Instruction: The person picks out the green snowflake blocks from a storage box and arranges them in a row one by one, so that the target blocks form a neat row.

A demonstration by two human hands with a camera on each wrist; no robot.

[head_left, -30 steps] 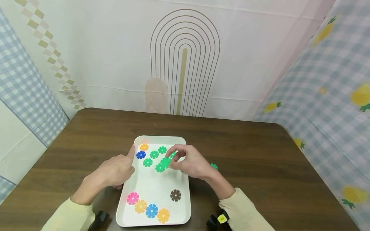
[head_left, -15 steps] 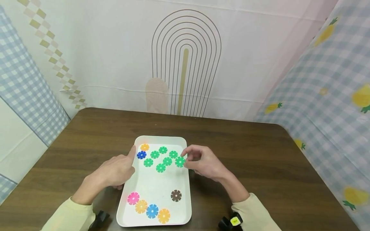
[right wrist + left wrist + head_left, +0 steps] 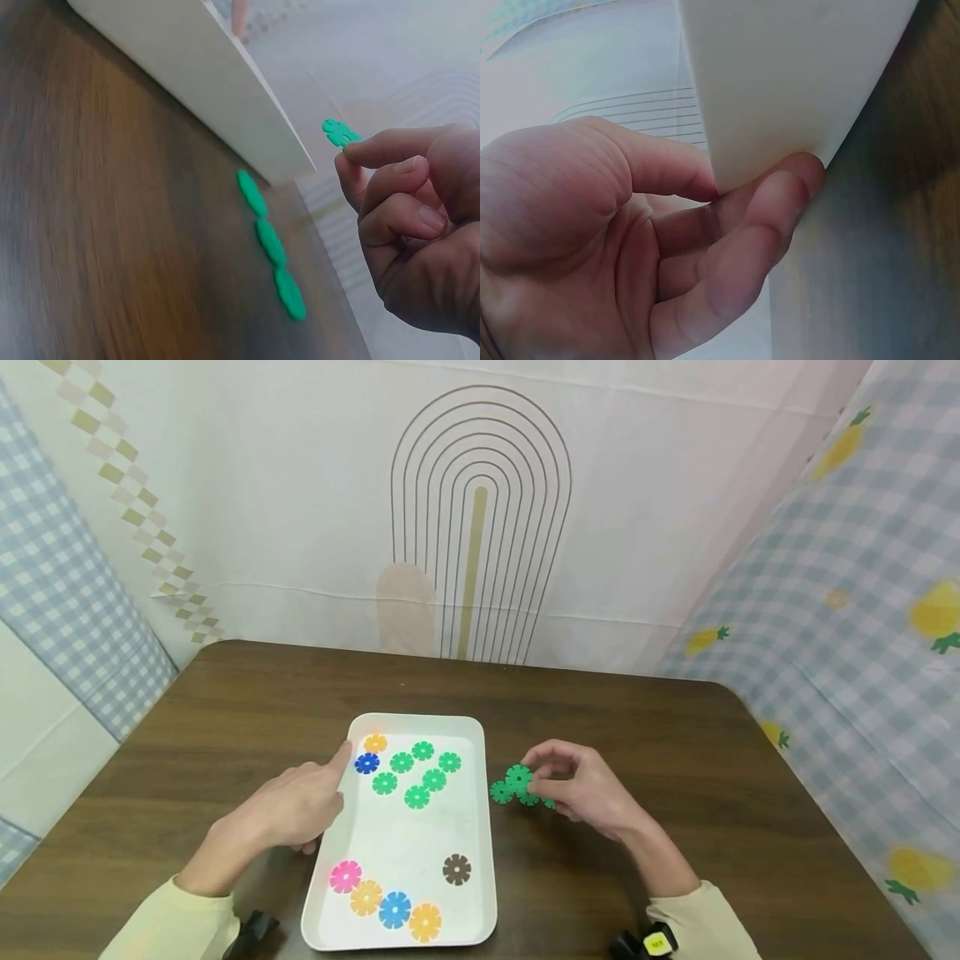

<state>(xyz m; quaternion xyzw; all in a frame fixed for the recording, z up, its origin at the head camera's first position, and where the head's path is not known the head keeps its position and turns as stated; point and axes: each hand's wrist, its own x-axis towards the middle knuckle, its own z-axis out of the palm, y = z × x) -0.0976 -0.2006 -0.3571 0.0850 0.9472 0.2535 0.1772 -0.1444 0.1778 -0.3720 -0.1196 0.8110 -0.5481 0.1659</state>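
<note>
My right hand [image 3: 581,785] pinches a green snowflake disc [image 3: 518,778] between thumb and fingertip, right of the tray. Above the table in the right wrist view, the held disc [image 3: 340,133] juts past the fingertips. Below it, a short row of green discs [image 3: 270,241] lies on the wood beside the tray wall; the hand partly covers this row in the head view. My left hand [image 3: 296,806] holds the white tray [image 3: 405,835] by its left side, index finger along the rim. In the left wrist view, thumb and fingers [image 3: 739,262] grip the tray wall [image 3: 780,90].
Inside the tray, several green discs [image 3: 434,779] lie near the far end with an orange disc [image 3: 375,743] and a dark blue one [image 3: 367,763]. Nearer are a pink disc [image 3: 346,877], a light blue disc [image 3: 394,910], two orange ones and a brown disc [image 3: 456,869].
My right hand has lifted a green disc from the group in the tray and carried it right, past the rim, over the row on the table. The left hand stays on the tray.
</note>
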